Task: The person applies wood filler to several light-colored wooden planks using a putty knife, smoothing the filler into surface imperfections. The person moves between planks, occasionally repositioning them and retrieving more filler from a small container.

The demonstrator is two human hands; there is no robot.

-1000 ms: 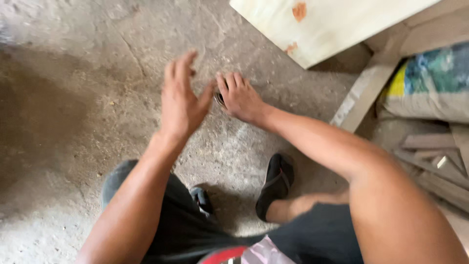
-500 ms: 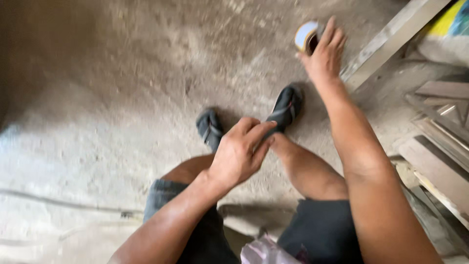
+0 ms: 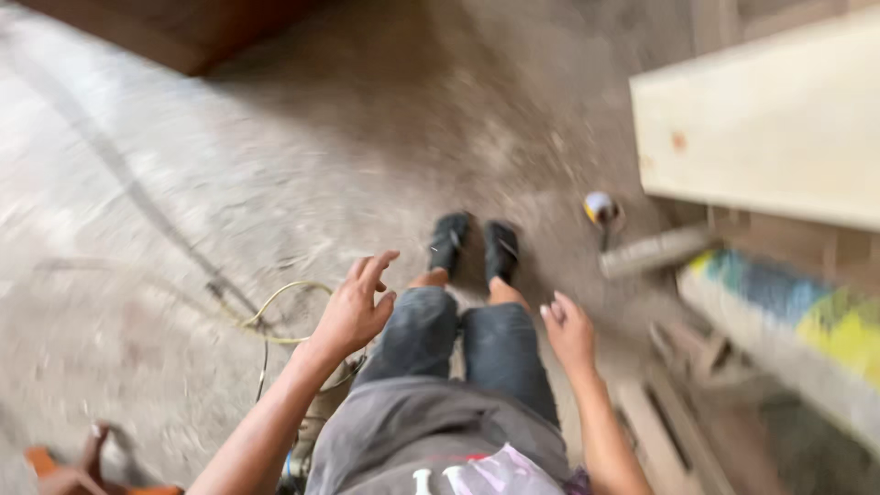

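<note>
Left hand (image 3: 356, 310) spread wide, empty, above thin cable (image 3: 275, 316) on concrete floor (image 3: 183, 183). Right hand (image 3: 570, 332) loosely open, holding nothing. Small round roll (image 3: 599, 207) well apart, past sandals (image 3: 474, 246), near pale board (image 3: 770, 137). Best to steady footing clear of cable. Heavy blur; roll's kind unclear.

Left hand (image 3: 356, 307): empty, fingers spread and loosely curled, palm turned inward, raised beside left knee, above yellow cable (image 3: 275, 302) looping on floor. Right hand (image 3: 570, 332): empty, fingers loosely bent, hanging beside right knee, touching nothing. Tape roll (image 3: 599, 207): small, round, white face with yellow rim, lying on concrete floor ahead of right hand, well apart from it; view blurred.
</note>
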